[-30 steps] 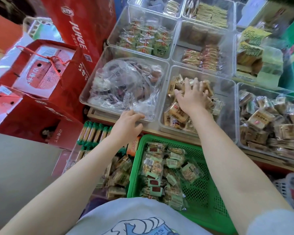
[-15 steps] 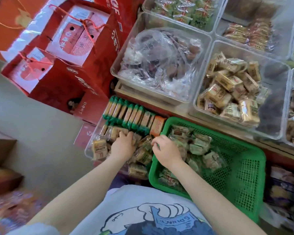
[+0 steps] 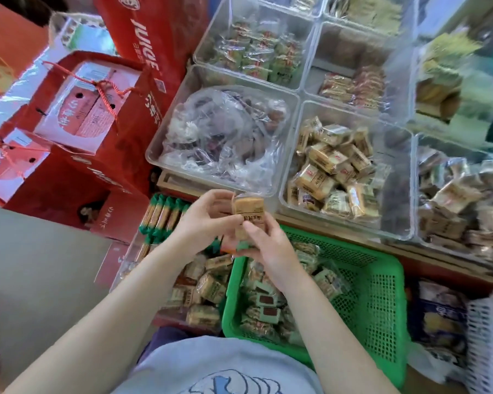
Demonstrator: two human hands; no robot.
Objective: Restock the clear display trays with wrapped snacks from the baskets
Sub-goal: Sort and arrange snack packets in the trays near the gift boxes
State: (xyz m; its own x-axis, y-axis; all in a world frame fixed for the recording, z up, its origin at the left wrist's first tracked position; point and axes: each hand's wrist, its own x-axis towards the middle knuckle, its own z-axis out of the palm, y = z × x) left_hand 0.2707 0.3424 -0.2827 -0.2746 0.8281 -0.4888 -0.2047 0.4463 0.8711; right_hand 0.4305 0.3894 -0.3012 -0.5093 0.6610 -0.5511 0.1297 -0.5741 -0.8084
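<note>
Both hands hold one tan wrapped snack (image 3: 248, 207) up above the gap between the containers. My left hand (image 3: 202, 220) pinches its left side; my right hand (image 3: 268, 245) grips it from below, thumb on its printed label. Under my right forearm stands a green plastic basket (image 3: 382, 294) with several green-wrapped snacks. To its left a low clear bin (image 3: 202, 285) holds tan wrapped snacks and green-capped sticks. Ahead, a clear display tray (image 3: 393, 194) holds a pile of the same tan snacks on its left side.
Other clear trays surround it: one with a crumpled plastic bag (image 3: 219, 137), one with green packets (image 3: 256, 52), one with reddish packets (image 3: 356, 86), one with brown packets (image 3: 461, 200). Red gift boxes (image 3: 77, 115) stack at left. A white basket (image 3: 484, 342) sits at lower right.
Both hands rose from the low bin and green basket. They now hold a tan wrapped snack together at the tray's front edge. The view tilted back up toward the trays.
</note>
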